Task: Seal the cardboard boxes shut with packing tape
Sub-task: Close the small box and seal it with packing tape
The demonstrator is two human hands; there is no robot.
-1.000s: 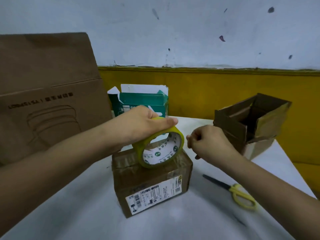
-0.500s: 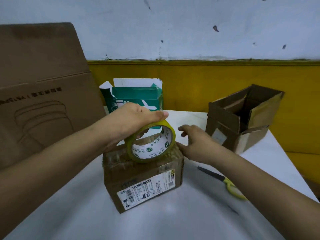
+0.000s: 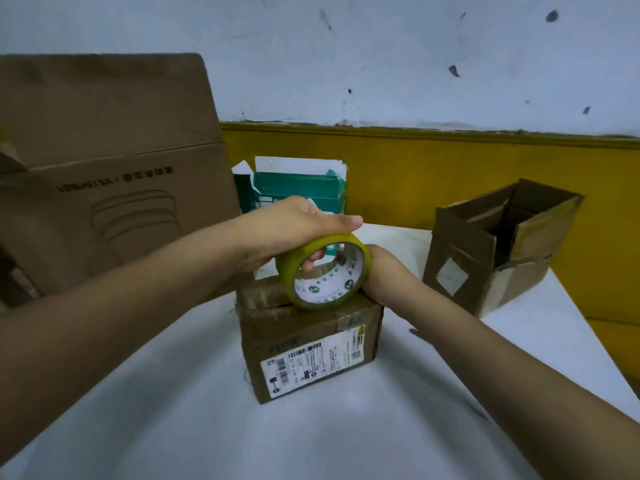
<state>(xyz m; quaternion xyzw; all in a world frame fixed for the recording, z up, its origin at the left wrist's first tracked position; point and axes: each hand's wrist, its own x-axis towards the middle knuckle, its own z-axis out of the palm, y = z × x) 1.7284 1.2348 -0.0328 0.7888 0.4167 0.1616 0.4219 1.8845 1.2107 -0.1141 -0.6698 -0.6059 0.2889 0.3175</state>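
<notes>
A small closed cardboard box [image 3: 304, 334] with a white shipping label on its front stands in the middle of the white table [image 3: 207, 427]. On its top rests a yellow roll of packing tape [image 3: 294, 268], held upright by my left hand [image 3: 294, 226], thumb over the rim and fingers through the core. My right hand [image 3: 381, 271] lies behind the roll on the box's far right top edge; its fingers are hidden by the roll.
A large brown carton [image 3: 104, 174] stands at the left. Behind the small box is an open green and white box [image 3: 298, 188]. An open cardboard box [image 3: 498, 244] sits at the right. The scissors are hidden under my right forearm.
My right hand has moved left from beside the box to behind the tape roll, onto the box's top. The left hand keeps the roll on the box.
</notes>
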